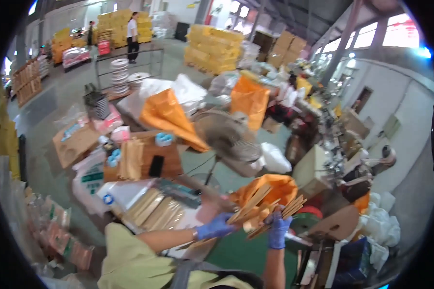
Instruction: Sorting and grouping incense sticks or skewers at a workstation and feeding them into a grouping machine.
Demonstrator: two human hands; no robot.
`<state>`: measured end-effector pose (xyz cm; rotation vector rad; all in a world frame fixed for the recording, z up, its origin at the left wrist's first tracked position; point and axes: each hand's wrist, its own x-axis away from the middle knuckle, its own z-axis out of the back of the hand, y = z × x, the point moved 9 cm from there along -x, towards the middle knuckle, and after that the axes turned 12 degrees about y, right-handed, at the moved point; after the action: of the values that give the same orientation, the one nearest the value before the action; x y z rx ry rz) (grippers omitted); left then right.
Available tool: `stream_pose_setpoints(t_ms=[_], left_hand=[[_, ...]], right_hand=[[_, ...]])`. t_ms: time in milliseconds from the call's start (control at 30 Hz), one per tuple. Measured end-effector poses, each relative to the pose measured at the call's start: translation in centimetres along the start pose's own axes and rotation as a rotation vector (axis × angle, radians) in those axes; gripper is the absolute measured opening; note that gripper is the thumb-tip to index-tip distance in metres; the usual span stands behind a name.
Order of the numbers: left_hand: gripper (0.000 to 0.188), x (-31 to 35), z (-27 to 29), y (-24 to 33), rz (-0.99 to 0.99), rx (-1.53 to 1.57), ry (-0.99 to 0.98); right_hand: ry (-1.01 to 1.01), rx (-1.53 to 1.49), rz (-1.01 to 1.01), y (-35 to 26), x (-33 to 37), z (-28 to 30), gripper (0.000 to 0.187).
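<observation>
Both of my hands wear purple-blue gloves and are close together in front of an open orange sack. My left hand is closed on thin flat wooden sticks, which slant up to the right over the sack. A fanned bunch of similar wooden sticks is in my right hand, its fingers wrapped round them. Some sticks cross between the hands, and blur hides exactly where each bunch ends. Below them lies a green surface.
Left of my hands, clear-wrapped stick bundles lie on a white surface. Beyond, a brown board carries loose sticks, blue tape rolls and a black phone. A fan stands ahead; machinery is on the right.
</observation>
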<state>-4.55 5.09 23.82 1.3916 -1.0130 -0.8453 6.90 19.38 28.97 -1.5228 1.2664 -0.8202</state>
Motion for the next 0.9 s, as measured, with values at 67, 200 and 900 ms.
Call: stream_pose_setpoints(t_ms=[67,200,900], left_hand=[[0.037,0.6,-1.4,-2.3,-0.153,-0.055,0.040],[0.036,2.0,-3.3,-5.4,-0.131,-0.086,0.029],[0.034,4.8,-7.3,-6.3,-0.132,-0.418,-0.317]], right_hand=[[0.174,0.077,0.042,1.2,-1.0,3.4,0.016],[0.090,0.168,-0.078,5.7,-0.3,6.3,0.008],[0.294,0.065,-0.252,10.8,9.2,16.9,0.014]])
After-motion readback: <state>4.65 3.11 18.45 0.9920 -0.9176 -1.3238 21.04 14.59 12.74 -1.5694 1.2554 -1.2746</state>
